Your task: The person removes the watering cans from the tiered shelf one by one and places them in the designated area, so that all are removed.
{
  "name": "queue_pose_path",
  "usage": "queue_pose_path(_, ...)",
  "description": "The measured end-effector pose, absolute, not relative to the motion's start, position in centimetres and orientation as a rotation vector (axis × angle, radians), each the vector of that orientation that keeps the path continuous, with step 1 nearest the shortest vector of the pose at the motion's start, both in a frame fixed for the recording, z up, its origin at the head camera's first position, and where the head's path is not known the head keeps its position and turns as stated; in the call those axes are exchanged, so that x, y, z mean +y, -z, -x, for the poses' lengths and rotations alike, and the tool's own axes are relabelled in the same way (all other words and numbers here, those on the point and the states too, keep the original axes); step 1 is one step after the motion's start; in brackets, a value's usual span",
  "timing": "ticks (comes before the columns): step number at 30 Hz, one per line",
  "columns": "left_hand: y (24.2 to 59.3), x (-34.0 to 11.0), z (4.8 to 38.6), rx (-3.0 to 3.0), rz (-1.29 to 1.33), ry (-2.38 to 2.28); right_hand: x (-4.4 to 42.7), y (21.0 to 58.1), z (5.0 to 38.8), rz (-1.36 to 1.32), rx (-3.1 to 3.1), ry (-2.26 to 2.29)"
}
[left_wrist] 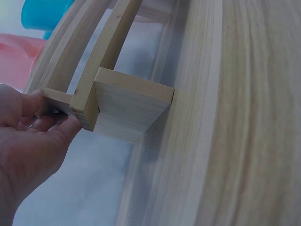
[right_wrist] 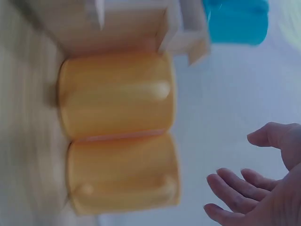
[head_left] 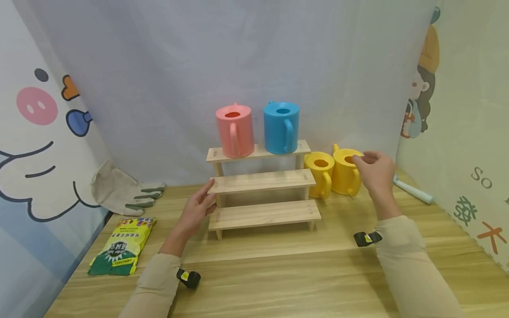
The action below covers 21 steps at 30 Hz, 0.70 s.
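My left hand [head_left: 195, 208] grips the left end of a three-tier wooden stand [head_left: 262, 180] at the middle tier, thumb and fingers pinching the board in the left wrist view. On the top tier are a pink watering can [head_left: 240, 137] and a blue watering can [head_left: 278, 132], handles facing me. Two yellow watering cans, the left one [head_left: 316, 183] and the right one [head_left: 343, 179], stand side by side on the table beside the stand. Over the right yellow can hovers my right hand [head_left: 377, 172]; the right wrist view shows its fingers [right_wrist: 235, 190] spread, holding nothing.
A pale work glove [head_left: 119, 190] with dark fingertips and a yellow-green packet [head_left: 123, 245] lie at the left of the wooden table [head_left: 278, 282]. A light-blue rod [head_left: 413, 190] lies at the right. Curtains [head_left: 318, 57] hang behind and at both sides.
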<state>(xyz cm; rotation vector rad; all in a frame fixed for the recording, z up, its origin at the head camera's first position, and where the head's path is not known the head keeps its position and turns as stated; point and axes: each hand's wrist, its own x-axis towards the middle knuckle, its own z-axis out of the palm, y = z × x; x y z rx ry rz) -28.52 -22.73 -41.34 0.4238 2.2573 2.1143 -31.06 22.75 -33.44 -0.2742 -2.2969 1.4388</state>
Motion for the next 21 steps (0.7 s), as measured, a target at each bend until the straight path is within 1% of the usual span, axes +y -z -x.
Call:
queue_pose_path(6, 41.3, -22.7, 28.6, 2.257, -0.447, -2.111, 18.6, 31.9, 29.7, -0.061, -2.172, -1.431)
queue_pose_path(10, 41.3, -22.8, 28.6, 2.264, -0.452, -2.106, 15.7, 31.1, 30.1, -0.262, -2.122, -1.415)
queue_pose_path(14, 41.4, -22.8, 28.8, 2.261, -0.431, -2.12, 12.9, 29.8, 31.2, -0.363, -2.096, -1.391)
queue_pose_path(21, 41.4, -22.8, 28.8, 2.278, -0.419, -2.114, 9.6, 28.1, 33.0, -0.404, -2.078, -1.38)
